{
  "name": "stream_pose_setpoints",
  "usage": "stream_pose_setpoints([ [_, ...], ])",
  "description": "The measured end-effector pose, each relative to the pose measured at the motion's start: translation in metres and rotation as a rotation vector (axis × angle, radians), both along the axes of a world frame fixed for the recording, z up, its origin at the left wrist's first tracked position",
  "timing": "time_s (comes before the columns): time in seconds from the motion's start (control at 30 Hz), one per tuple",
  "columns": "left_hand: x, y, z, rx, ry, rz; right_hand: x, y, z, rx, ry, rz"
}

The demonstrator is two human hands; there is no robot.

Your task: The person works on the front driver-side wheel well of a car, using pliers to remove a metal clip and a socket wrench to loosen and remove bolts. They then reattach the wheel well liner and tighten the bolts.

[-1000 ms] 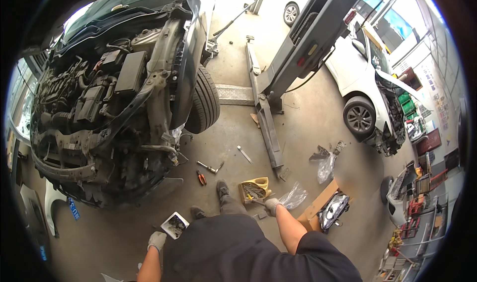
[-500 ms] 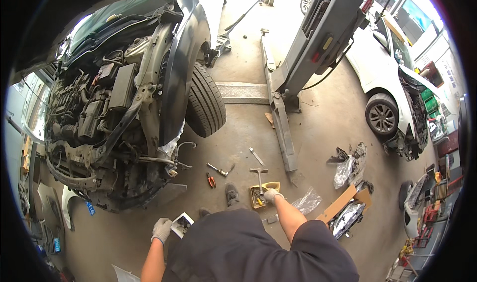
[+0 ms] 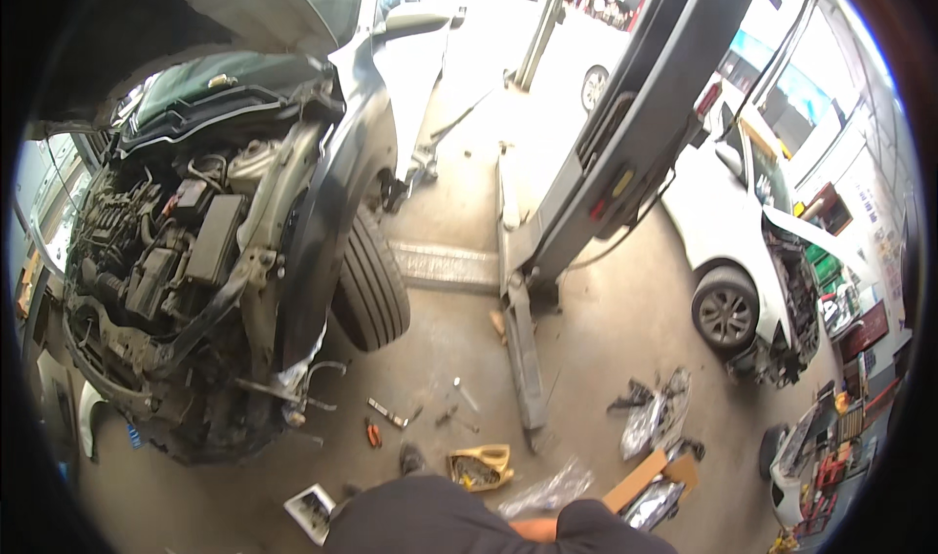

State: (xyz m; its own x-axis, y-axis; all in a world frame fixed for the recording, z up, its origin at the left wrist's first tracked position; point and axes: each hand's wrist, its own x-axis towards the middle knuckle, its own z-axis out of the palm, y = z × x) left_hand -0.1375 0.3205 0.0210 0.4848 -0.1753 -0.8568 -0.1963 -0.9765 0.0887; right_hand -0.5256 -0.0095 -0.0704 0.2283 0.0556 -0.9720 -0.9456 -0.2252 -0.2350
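Observation:
Neither of my hands shows; only a strip of my right forearm (image 3: 535,530) appears at the lower edge beside my dark clothing. Nearest to that arm lies crumpled clear plastic film (image 3: 549,488). Just ahead of me sits a yellow container (image 3: 479,467) with small parts in it. A white box (image 3: 311,513) with dark contents rests on the floor at my left. Beyond my shoe lie orange-handled pliers (image 3: 373,434), a ratchet-like tool (image 3: 389,413), a slim metal tool (image 3: 465,394) and a blurred T-shaped tool (image 3: 453,417).
At left stands a car with its hood up and engine bay (image 3: 195,227) exposed, its front wheel (image 3: 373,290) turned out. A lift post (image 3: 625,134) and its arm (image 3: 523,368) rise ahead. Right are a cardboard box (image 3: 635,481), wrapped parts (image 3: 645,427) and a white car (image 3: 708,197).
My view has tilted up and the scene sits lower. Both gloved hands have left the picture: the left from beside the white box, the right from the yellow container.

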Motion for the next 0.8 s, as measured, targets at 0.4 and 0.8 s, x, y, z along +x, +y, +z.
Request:
stream_pose_setpoints([
  [0.4, 0.051, -0.021, 0.013, -0.119, -0.072, 0.108, 0.017, -0.04, -0.005, -0.077, 0.079, 0.033],
  [0.8, 0.171, -0.012, 0.064, -0.583, -0.331, 0.039, 0.261, -0.085, 0.076, -0.63, -0.222, -0.125],
])
